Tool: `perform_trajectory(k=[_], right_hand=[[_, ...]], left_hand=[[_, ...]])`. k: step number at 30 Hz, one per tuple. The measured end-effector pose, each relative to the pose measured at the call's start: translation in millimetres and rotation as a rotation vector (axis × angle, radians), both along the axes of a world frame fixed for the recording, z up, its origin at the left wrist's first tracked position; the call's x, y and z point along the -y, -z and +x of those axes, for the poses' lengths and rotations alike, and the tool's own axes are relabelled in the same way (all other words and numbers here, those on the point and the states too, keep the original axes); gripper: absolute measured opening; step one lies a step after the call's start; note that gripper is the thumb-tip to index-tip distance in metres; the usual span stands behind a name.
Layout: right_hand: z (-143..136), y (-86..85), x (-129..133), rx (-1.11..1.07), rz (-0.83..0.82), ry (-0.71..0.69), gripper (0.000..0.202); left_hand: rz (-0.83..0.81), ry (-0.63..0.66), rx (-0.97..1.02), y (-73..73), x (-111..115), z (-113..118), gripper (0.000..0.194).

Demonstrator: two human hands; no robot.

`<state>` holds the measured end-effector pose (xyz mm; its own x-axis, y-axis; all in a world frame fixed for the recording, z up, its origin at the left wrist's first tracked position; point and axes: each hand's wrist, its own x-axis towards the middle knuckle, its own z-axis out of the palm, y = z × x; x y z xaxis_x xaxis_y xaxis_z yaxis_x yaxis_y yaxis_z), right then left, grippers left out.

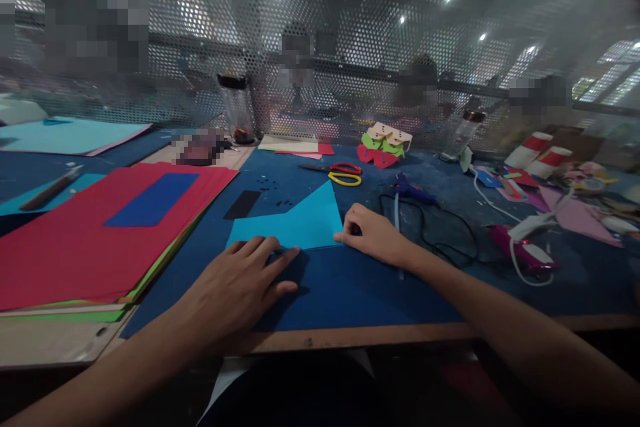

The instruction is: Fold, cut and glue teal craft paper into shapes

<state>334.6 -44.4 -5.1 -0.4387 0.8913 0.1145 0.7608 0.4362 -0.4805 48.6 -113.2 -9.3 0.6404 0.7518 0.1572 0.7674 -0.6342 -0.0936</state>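
A sheet of light blue paper (293, 223) lies on the dark blue table mat, its right part rising to a pointed corner. My left hand (250, 283) rests at its near left edge, fingers stretched out and apart, the fingertips on the paper. At the near right corner, my right hand (373, 233) has thumb and forefinger pinched on the paper's edge, the other fingers curled. Just left of the sheet is a small black paper strip (243, 205). Beyond it lie scissors (345, 173) with red and yellow handles.
Stacked red paper (100, 247) fills the left, with a dark blue rectangle (155, 200) on top. A blue glue gun (413, 190) and its black cord lie right, near a magenta device (523, 249). Folded paper pieces (383, 145), a jar (237, 110) and a perforated screen (340, 93) stand behind.
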Motion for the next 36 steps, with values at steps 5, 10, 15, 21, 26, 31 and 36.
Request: perform_trajectory(k=[5,10,15,21,26,31,36], right_hand=[[1,-0.4,0,-0.019,-0.008,-0.01,0.024],[1,-0.2,-1,-0.025,-0.015,-0.016,0.024],[0,-4.5,1,-0.027,-0.023,-0.01,0.022],[1,-3.3,3,-0.101,-0.044,0.046,0.019],[-9,-6.4,6,-0.152,0.261,0.043,0.011],[-41,-13.2,13,-0.058,0.32,-0.051,0.004],[-59,0.7,11,0.025,0.246,-0.057,0.004]], left_hand=[[0.017,0.004,-0.017,-1.2,-1,2,0.046],[0.022,0.027,0.006,-1.4,-4,3,0.042],[0.019,0.028,-0.004,-1.6,-6,2,0.044],[0.038,0.021,-0.032,-3.4,-9,5,0.043],[0.053,0.029,-0.042,-1.3,-11,4,0.044],[0.08,0.045,-0.034,0.3,-10,4,0.042],[0.072,0.023,-0.04,-0.8,-8,6,0.041]])
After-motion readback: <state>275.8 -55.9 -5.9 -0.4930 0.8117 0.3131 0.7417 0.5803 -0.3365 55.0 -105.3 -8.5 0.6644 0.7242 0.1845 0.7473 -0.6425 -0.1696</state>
